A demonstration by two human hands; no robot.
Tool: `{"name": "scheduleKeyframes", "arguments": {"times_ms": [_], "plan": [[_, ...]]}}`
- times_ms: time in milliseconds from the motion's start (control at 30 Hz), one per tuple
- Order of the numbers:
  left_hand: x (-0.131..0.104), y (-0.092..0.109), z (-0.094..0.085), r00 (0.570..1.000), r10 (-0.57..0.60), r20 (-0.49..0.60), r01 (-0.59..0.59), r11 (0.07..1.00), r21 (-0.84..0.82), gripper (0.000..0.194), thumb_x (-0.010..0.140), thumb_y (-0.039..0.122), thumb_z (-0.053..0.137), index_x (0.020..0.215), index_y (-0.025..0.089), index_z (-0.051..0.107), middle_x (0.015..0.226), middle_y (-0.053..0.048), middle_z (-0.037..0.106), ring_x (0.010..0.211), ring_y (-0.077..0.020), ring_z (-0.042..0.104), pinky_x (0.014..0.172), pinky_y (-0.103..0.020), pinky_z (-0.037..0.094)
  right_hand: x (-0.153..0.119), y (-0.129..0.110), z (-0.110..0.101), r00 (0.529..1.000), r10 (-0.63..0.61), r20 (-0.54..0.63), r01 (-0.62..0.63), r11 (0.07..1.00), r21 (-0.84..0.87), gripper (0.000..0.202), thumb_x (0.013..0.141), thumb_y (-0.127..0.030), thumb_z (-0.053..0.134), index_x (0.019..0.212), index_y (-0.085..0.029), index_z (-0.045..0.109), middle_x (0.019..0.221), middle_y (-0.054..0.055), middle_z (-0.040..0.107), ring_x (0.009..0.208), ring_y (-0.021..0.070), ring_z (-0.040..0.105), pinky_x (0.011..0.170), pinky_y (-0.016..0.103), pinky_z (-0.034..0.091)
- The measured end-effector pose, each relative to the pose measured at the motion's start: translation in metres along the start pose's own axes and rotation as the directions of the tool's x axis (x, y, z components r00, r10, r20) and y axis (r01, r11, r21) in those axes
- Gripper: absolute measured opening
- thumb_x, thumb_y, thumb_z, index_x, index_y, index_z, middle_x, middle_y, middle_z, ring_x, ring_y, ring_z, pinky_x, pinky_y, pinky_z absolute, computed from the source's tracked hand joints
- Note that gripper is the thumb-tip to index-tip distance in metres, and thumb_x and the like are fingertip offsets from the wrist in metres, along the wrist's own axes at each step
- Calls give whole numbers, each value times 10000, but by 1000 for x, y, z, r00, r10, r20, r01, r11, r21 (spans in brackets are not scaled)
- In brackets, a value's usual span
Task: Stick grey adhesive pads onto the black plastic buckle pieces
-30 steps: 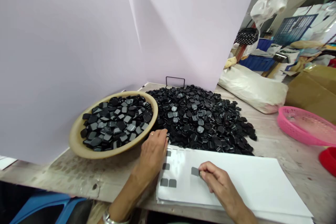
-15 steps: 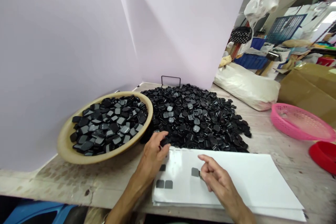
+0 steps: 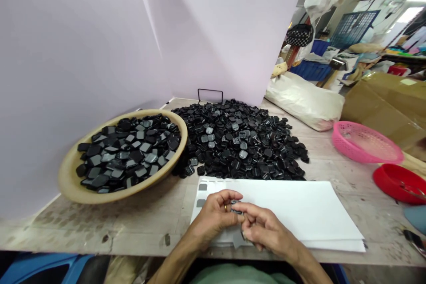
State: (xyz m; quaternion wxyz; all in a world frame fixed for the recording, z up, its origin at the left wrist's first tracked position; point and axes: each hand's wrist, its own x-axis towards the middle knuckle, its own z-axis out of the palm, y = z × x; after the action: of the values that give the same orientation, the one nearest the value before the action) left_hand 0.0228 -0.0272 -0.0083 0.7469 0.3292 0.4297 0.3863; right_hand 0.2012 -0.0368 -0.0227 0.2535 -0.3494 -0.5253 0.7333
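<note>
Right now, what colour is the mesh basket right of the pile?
Pink basket; head view.

No legible text, label, brand, number or sign is found anywhere in view. The white sheets (image 3: 299,213) at the table's near edge carry no print, and the black pieces (image 3: 239,146) show only pale stripes, not characters.

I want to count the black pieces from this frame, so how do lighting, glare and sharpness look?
Head view: even, soft light with faint shadows; grey glare on many pieces in the tan bowl and the loose pile; wide-angle bending at the edges; the left hand and right hand are slightly soft, the small piece between them hard to read.
</note>
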Motion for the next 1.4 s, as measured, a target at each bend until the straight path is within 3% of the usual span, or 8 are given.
{"name": "scheduleKeyframes", "arguments": {"times_ms": [133, 267, 367, 433, 533, 1067, 1267, 1400], "plan": [[-1, -5, -3, 1000, 1, -19, 0, 998, 62, 369, 610, 119, 705, 958, 128, 582, 720, 16, 640, 436, -30, 484, 452, -167, 352, -4, -3, 2, 985, -120, -120, 110, 990, -84, 386, 849, -294, 539, 1226, -210, 547, 730, -26, 509, 539, 77, 416, 486, 199, 361], [-3, -9, -3, 1000, 16, -9, -15, 998, 64, 340, 618, 101, 669, 939, 140, 563, 685, 21, 637, 421, -52, 524, 411, -158, 323, -6, -6, 3, 875, -353, -331, 162, 858, -487, 243, 919, -278, 464, 1125, -208, 573, 793, 4, 543, 653, 119, 501, 608, 242, 416], [-3, -9, 1, 1000, 3, 15, -4, 999, 52, 311, 631, 105, 664, 921, 142, 559, 698, 16, 642, 421, -55, 538, 401, -154, 326, -4, -6, 3, 807, -529, -264, 188, 653, -734, 211, 933, -216, 422, 1078, -192, 572, 849, 42, 573, 751, 157, 549, 671, 275, 433], [-3, -8, 3, 1000, -10, 20, 9, 999, 46, 320, 627, 95, 658, 929, 142, 561, 704, 13, 646, 421, -55, 542, 397, -151, 328, -2, -5, 3, 793, -580, -187, 211, 550, -808, 220, 938, -184, 390, 1069, -187, 567, 855, 55, 583, 758, 165, 560, 666, 285, 439], [-3, -7, 5, 1000, -26, 4, 26, 998, 53, 336, 615, 91, 659, 935, 136, 567, 590, 44, 594, 408, -63, 530, 391, -148, 330, 0, -4, 5, 793, -597, -123, 225, 475, -850, 227, 938, -156, 372, 1049, -184, 568, 838, 59, 585, 740, 164, 565, 653, 288, 446], [-2, -7, 5, 999, -31, -11, 31, 999, 8, 361, 591, 93, 683, 931, 134, 567, 614, 37, 596, 433, -71, 542, 404, -151, 355, 1, -5, 7, 815, -571, -96, 200, 433, -879, 216, 922, -131, 372, 989, -174, 572, 813, 60, 579, 721, 165, 562, 641, 284, 457], [-4, -10, 0, 998, -1, 68, 6, 998, -60, 303, 772, 336, 648, 965, 116, 567, 557, -7, 600, 473, -105, 569, 438, -170, 386, 0, -7, 8, 824, -559, -99, 191, 437, -879, 238, 928, -145, 358, 984, -173, 588, 801, 55, 578, 698, 160, 564, 632, 275, 452], [-2, -14, -4, 997, 8, 72, -4, 998, -56, 299, 792, 367, 627, 951, 121, 569, 584, -25, 620, 468, -114, 579, 430, -175, 383, 2, -7, 10, 834, -540, -111, 172, 445, -879, 243, 932, -163, 359, 968, -172, 599, 789, 53, 571, 683, 164, 563, 622, 278, 448]]}}
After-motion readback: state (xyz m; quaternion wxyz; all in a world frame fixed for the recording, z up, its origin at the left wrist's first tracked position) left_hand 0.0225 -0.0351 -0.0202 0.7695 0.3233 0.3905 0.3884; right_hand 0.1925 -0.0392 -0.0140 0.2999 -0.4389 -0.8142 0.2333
